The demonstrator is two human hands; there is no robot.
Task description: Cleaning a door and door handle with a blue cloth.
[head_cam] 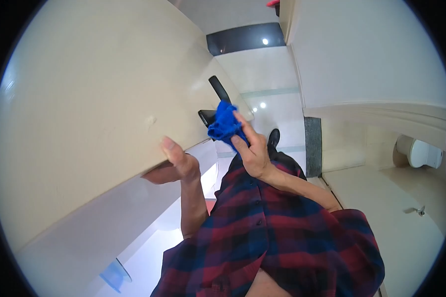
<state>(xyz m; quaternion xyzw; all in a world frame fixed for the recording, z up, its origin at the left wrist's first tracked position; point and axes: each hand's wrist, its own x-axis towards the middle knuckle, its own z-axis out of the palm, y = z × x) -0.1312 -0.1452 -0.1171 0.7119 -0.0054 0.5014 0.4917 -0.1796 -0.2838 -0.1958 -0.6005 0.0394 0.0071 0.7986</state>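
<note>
My left hand (180,161) grips the edge of a cream door (96,100), thumb on the broad face and fingers curled behind. In my right hand (253,152) is a bunched blue cloth (225,124), pinched between thumb and fingers. The cloth lies against the black lever handle (218,88) and covers part of it. Beside the cloth, a black fitting (206,117) on the door shows only in part. A small pale mark (151,120) sits on the door face.
A glossy tiled floor (271,70) runs past the door, crossed by a dark threshold strip (245,39). White toilet (418,152) at right, beyond a grey stone sill (313,148). Another door (386,208) with a metal handle (420,211) stands at lower right. My black shoe (274,138) is below.
</note>
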